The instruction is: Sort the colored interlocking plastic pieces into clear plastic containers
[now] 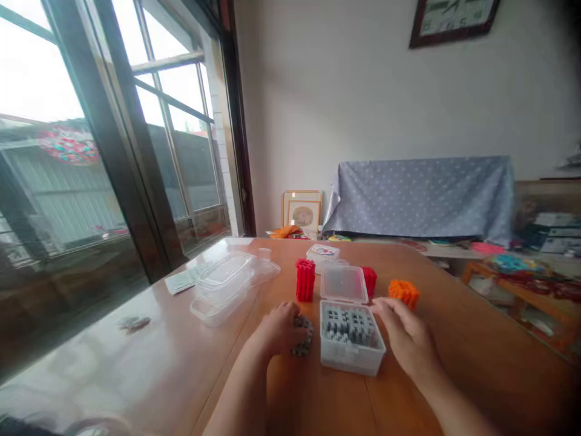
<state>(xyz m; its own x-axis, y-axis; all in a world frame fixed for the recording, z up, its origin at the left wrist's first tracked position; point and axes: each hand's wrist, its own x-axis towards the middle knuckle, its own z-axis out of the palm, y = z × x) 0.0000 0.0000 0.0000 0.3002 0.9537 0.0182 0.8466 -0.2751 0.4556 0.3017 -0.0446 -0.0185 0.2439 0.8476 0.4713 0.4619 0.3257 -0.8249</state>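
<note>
My left hand point(282, 329) is closed over a curved cluster of small grey plastic pieces point(303, 342) on the table; its fingertips are partly hidden. Just to the right stands a clear plastic box point(351, 358) with its hinged lid point(344, 284) tipped back. Stacked grey blocks point(349, 324) with square holes fill its upper part. On the box's other side is my right hand point(408, 336), fingers stretched out and apart, the tips by the right rim. Whether they touch the rim I cannot tell.
Behind the box stand a red bundle point(305, 280), another red bundle point(370, 281) and an orange bundle point(403, 293). Clear containers point(224, 281) lie to the left near a paper sheet point(181, 280). A white-lidded box point(323, 254) is farther back on the wooden table point(436, 363).
</note>
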